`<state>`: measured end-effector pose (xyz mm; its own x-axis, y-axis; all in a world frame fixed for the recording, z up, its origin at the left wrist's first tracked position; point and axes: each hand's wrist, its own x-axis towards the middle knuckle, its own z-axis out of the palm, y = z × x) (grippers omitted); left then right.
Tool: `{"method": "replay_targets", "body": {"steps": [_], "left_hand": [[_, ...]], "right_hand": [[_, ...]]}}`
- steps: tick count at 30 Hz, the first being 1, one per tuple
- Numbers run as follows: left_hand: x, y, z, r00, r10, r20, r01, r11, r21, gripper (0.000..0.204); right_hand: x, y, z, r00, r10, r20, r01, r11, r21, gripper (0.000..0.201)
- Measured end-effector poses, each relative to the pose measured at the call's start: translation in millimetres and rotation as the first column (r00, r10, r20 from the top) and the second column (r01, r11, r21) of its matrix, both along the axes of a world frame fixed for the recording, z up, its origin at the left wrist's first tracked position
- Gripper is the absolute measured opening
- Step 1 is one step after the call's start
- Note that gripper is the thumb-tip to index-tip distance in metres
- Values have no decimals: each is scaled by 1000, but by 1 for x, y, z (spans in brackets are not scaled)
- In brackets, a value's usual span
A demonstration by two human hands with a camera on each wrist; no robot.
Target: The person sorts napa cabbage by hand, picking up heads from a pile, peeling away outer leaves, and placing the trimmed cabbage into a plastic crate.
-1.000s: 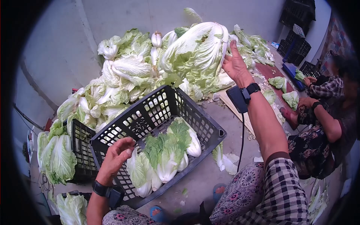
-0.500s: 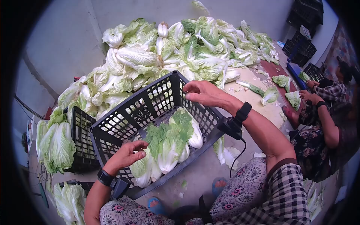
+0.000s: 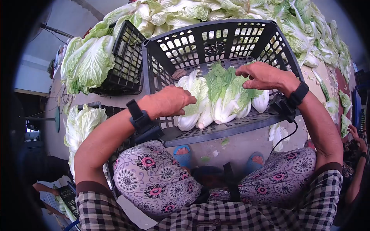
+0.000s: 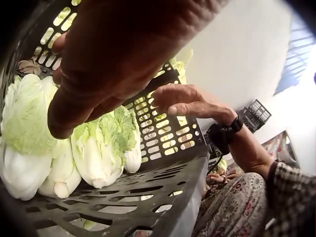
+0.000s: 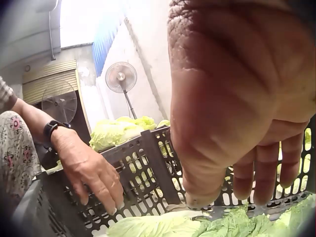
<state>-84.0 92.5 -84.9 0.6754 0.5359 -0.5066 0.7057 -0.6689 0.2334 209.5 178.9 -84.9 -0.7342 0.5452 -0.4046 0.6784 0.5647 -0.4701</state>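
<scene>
Heads of napa cabbage point(image 3: 227, 104) lie side by side in a black plastic crate point(image 3: 219, 133), white stem ends towards the person. My left hand point(image 3: 167, 103) hovers over the leftmost cabbage point(image 3: 189, 117), fingers loosely bent and holding nothing. In the left wrist view its fingers overlap the tops of the cabbages. Above the green leaves on the right side of the row is my right hand point(image 3: 266, 77), its grip empty. The right wrist view shows that palm facing the crate, with the fingers point(image 5: 266, 168) pointing down and slightly spread.
Behind the crate lies a big heap of cabbages point(image 3: 308, 34). To the left, a second black crate point(image 3: 125, 57) has a large cabbage point(image 3: 90, 63) against it. Loose leaves point(image 3: 277, 134) lie on the floor. Another person's arm point(image 3: 356, 169) shows at far right.
The right hand has come away from a large cabbage by the heap and down over the crate. The left hand has moved over the leftmost cabbage. The head view has tilted down.
</scene>
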Motion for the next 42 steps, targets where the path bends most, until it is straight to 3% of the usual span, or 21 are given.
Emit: {"method": "replay_targets", "body": {"steps": [6,13,17,19,20,21,22,23,24,25,26,28,29,30,32,34,35,36,38,39,42], "left_hand": [[58,24,-17,927,-347,-142,360,929,81,30],[99,19,-118,706,-708,-20,671,659,340,48],[98,27,-118,848,-483,216,496,868,-5,55],[96,41,-87,881,-265,392,342,929,-141,55],[99,46,-68,879,6,477,145,950,-278,56],[94,49,-45,769,203,606,-20,955,-296,58],[97,59,-12,663,476,578,-122,830,-544,60],[98,66,10,468,600,649,-51,751,-658,60],[101,66,40,367,684,631,-54,692,-720,65],[101,69,53,342,659,670,-65,728,-683,71],[100,70,64,313,634,707,-78,759,-646,77],[106,60,76,142,728,670,-138,685,-715,85],[103,66,66,96,704,703,-60,709,-702,86],[101,66,68,135,703,698,-60,709,-703,79],[85,66,41,295,706,644,-282,709,-647,65],[60,65,-18,570,478,668,-219,872,-437,50],[58,51,-21,748,428,507,-260,892,-370,40],[58,36,-24,842,351,410,-236,923,-305,37],[42,12,-54,965,6,263,32,989,-143,46],[32,8,-68,970,-163,179,198,960,-197,55],[29,8,-83,964,-248,-101,188,895,-404,67]], "right_hand": [[-4,16,11,971,-85,-222,80,996,-29,45],[33,4,16,893,-172,-415,134,984,-120,42],[48,0,8,898,-216,-384,157,971,-180,46],[54,-1,9,906,-213,-366,159,972,-172,55],[57,-3,10,908,-212,-361,162,973,-162,61],[59,-5,8,891,-175,-419,137,983,-119,78],[59,-6,-11,857,-75,-510,140,986,91,85],[55,-4,-5,831,19,-556,68,988,136,85],[46,0,4,796,117,-594,-6,983,185,85],[38,-5,11,642,-173,-747,22,978,-208,73],[35,-6,21,614,-264,-744,79,958,-274,68],[36,-12,43,535,-449,-716,194,890,-413,59],[41,-14,49,473,-458,-753,234,889,-394,51],[49,-13,54,479,-467,-743,263,884,-387,54],[73,-17,64,372,-620,-691,265,785,-561,55],[95,-23,67,155,-709,-688,240,703,-670,54],[109,-24,68,98,-735,-671,265,669,-695,52],[126,-24,68,41,-758,-651,288,633,-718,50],[158,-28,64,-121,-749,-651,320,591,-740,45],[175,-30,59,-209,-736,-644,345,561,-753,45],[229,-44,34,-431,-680,-593,395,449,-802,41]]}}
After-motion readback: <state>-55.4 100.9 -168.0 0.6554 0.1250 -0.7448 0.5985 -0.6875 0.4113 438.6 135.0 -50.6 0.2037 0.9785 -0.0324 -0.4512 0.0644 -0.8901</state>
